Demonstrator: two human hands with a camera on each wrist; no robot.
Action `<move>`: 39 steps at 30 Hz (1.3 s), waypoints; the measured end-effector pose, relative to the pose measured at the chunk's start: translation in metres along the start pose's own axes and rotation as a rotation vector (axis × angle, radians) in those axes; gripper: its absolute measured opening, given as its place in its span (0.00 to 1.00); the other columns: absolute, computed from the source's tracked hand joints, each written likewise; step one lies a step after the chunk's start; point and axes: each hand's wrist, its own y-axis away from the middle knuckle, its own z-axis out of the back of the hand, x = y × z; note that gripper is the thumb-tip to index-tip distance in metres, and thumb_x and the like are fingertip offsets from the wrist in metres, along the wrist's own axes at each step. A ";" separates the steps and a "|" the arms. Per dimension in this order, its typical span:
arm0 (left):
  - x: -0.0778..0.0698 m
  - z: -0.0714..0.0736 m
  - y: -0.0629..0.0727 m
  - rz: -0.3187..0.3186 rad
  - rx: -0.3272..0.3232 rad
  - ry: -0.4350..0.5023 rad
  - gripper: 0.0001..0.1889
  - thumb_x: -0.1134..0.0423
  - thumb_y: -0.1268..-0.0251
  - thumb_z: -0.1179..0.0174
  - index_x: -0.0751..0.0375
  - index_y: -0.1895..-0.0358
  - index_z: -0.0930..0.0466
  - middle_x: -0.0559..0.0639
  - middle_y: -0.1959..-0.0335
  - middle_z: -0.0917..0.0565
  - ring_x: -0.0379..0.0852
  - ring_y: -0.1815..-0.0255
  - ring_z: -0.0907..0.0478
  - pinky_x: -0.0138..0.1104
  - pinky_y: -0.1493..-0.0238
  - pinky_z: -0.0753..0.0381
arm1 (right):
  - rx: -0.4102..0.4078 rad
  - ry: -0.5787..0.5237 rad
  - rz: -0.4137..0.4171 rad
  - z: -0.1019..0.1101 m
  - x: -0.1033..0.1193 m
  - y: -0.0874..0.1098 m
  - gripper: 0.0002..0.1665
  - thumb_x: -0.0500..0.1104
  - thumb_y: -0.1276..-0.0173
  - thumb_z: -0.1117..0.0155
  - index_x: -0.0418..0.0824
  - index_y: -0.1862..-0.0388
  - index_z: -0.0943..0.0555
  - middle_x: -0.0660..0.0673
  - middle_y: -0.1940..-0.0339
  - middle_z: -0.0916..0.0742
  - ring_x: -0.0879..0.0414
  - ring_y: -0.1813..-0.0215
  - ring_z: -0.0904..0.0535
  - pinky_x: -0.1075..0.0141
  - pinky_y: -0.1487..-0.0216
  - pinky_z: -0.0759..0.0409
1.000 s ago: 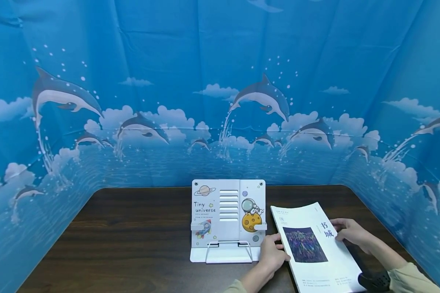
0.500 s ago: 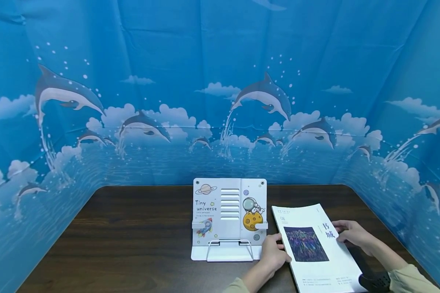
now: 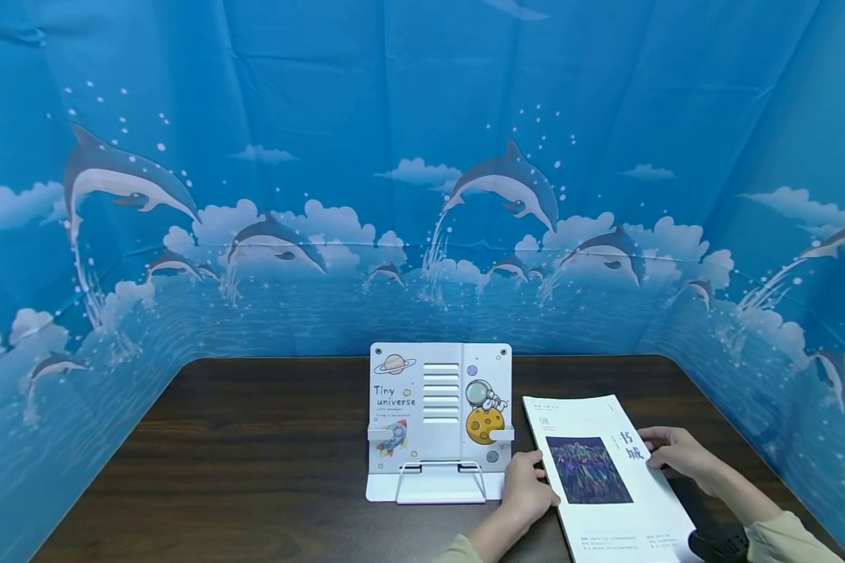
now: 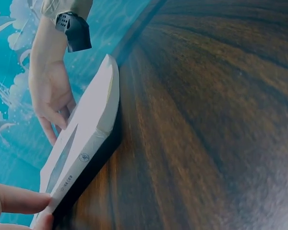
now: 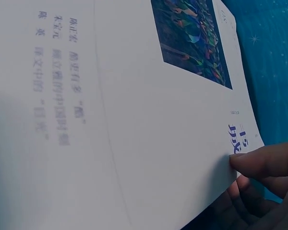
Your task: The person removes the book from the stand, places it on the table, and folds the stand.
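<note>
A white softcover book or magazine [image 3: 595, 524] with a dark, colourful picture and blue characters lies at the right, cover up. Along its left edge is my left hand [image 3: 524, 493]. The left wrist view has the thumb and a finger [image 4: 24, 199] of that hand pinching the printed spine [image 4: 81, 160]. My right hand [image 3: 683, 455] grips the right edge beside the blue title. In the right wrist view its thumb [image 5: 266, 162] presses on the cover while the other fingers go under the edge. A dark band under the spine hides whether the book touches the table.
Just left of the book stands a white metal book stand [image 3: 440, 407] with cartoon space prints, two side clips and a wire foot. The dark wooden table [image 3: 239, 469] meets a blue dolphin curtain [image 3: 324, 156] at the back and sides. A black device [image 3: 718, 541] is strapped to the right wrist.
The view has shifted slightly. The book's far edge sits a little lower in the picture than before. Both hands keep their grip on its edges, and the stand has not moved.
</note>
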 end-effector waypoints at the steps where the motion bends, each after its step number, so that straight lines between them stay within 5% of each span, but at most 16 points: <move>1: 0.000 0.000 0.000 -0.005 -0.003 -0.012 0.34 0.87 0.81 0.37 0.76 0.53 0.24 0.57 0.64 0.25 0.41 0.71 0.26 0.29 0.77 0.24 | -0.001 0.002 -0.001 0.000 0.000 0.000 0.32 0.28 0.47 0.45 0.19 0.42 0.38 0.39 0.60 0.22 0.53 0.65 0.26 0.60 0.66 0.25; 17: 0.000 0.001 0.003 -0.081 -0.005 -0.053 0.30 0.85 0.78 0.39 0.80 0.56 0.24 0.57 0.66 0.25 0.40 0.72 0.28 0.25 0.74 0.27 | -0.040 0.033 -0.015 -0.005 0.001 -0.001 0.33 0.28 0.49 0.43 0.18 0.42 0.37 0.39 0.63 0.23 0.52 0.65 0.28 0.63 0.67 0.27; 27: -0.005 0.004 0.002 -0.030 0.058 -0.035 0.29 0.83 0.74 0.39 0.79 0.54 0.24 0.56 0.65 0.27 0.42 0.70 0.31 0.28 0.73 0.29 | -0.110 0.084 0.069 -0.004 0.005 -0.001 0.31 0.30 0.47 0.41 0.18 0.44 0.36 0.33 0.60 0.23 0.48 0.62 0.27 0.57 0.64 0.23; 32: -0.014 0.007 0.005 -0.009 0.093 -0.007 0.26 0.81 0.67 0.37 0.75 0.54 0.23 0.52 0.67 0.28 0.40 0.70 0.33 0.27 0.74 0.30 | -0.161 0.105 0.120 -0.001 -0.015 -0.024 0.33 0.33 0.43 0.42 0.23 0.40 0.38 0.26 0.50 0.28 0.40 0.53 0.29 0.52 0.58 0.23; 39: -0.034 0.020 0.009 0.013 0.193 0.044 0.20 0.77 0.57 0.37 0.69 0.54 0.22 0.50 0.59 0.23 0.41 0.65 0.28 0.29 0.72 0.26 | -0.187 0.076 0.182 -0.003 -0.040 -0.056 0.33 0.37 0.42 0.41 0.29 0.38 0.37 0.30 0.49 0.26 0.44 0.54 0.28 0.55 0.59 0.22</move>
